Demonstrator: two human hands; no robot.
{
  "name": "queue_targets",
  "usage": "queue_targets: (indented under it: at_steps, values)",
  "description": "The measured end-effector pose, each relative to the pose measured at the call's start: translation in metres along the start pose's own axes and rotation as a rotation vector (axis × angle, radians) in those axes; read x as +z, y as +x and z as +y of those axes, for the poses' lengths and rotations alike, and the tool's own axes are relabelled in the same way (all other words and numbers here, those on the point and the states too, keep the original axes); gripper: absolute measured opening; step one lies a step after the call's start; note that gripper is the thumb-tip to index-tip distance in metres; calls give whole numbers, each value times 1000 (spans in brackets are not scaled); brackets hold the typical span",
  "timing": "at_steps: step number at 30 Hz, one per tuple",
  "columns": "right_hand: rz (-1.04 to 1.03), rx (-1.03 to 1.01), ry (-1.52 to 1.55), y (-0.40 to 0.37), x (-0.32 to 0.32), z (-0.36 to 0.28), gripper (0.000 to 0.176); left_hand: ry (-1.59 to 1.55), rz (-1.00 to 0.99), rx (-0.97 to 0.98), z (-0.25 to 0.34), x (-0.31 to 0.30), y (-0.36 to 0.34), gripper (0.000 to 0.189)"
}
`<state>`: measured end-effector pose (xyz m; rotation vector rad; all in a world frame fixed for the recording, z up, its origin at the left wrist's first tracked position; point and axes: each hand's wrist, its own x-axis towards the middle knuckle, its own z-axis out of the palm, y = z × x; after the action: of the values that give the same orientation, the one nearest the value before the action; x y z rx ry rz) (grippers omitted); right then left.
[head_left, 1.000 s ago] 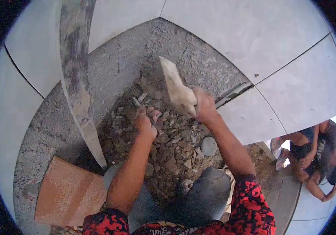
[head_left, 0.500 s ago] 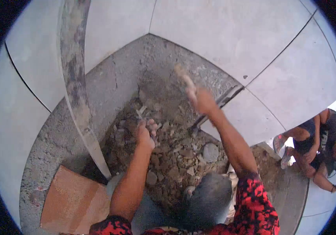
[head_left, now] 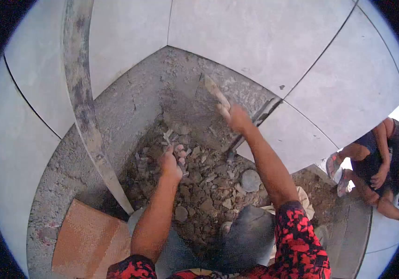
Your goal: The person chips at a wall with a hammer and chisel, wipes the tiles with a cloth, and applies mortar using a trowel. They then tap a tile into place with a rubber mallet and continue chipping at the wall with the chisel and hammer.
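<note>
My right hand (head_left: pixel 233 116) is closed around the handle of a hammer-like tool (head_left: pixel 213 88), raised near the rough grey concrete edge (head_left: pixel 181 69). The tool's dark head points up and left. Lower and to the left, my left hand (head_left: pixel 171 162) is closed over the rubble, with its fingers curled. A thin pale piece (head_left: pixel 167 135) sticks up from that fist; I cannot make out what it is. Under both hands lies broken rubble (head_left: pixel 209 181) in a pit, with a round grey stone (head_left: pixel 250 180) at its right.
A long worn board (head_left: pixel 81 83) slants down the left side. An orange-brown tile (head_left: pixel 87 237) lies at the lower left. Large pale tiles (head_left: pixel 236 32) surround the pit. Another person (head_left: pixel 385 158) crouches at the right. A dark metal edge (head_left: pixel 267 111) borders one tile.
The view has shifted slightly. The tool in my right hand shows more sharply, its head now visible by the concrete. My left hand keeps its grip. The other person's arms have moved.
</note>
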<state>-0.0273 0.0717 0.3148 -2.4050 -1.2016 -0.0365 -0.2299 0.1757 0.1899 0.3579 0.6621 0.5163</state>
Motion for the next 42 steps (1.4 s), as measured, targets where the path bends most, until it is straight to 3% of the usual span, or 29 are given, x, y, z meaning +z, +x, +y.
queue_targets:
  at_steps: [4, 8, 13, 15, 20, 22, 25, 29, 31, 32, 34, 39, 41, 42]
  values:
    - [-68, 42, 32, -28, -16, -25, 53, 29, 2, -7, 11, 7, -16, 20]
    - [-21, 18, 489, -105, -13, -17, 52, 228, -69, 36, 9, 11, -24, 23]
    - [-63, 182, 397, -176, 10, 7, 67, 356, -188, 32, -4, 41, -33, 27]
    - [-49, 258, 539, -189, 19, 19, 69, 371, -278, 2, -10, 62, -37, 26]
    - [43, 335, 704, -191, 35, 48, 72, 330, -413, 90, -12, 137, -21, 27]
    - [87, 359, 596, -187, 23, 42, 67, 305, -403, 91, -15, 161, -4, 25]
    - [179, 181, 595, -187, 28, 54, 57, 267, -391, 67, -15, 182, 4, 21]
    - [144, 201, 657, -189, 20, 57, 47, 228, -362, -16, -11, 179, 34, 18]
    - [354, -222, 310, -189, 30, 66, 41, 253, -374, -1, -8, 179, 34, 17]
    - [351, -221, 313, -191, 32, 69, 41, 276, -392, 16, -7, 179, 34, 17]
    - [57, 224, 669, -186, 12, 54, 41, 249, -395, -27, -6, 179, 33, 17]
    - [78, 114, 631, -179, 30, 56, 44, 233, -376, -50, -9, 182, 36, 17]
    - [77, 81, 618, -175, 36, 57, 45, -46, -476, -255, -6, 180, 43, 15]
    - [139, 85, 623, -171, 31, 53, 38, -47, -472, -260, -6, 184, 43, 15]
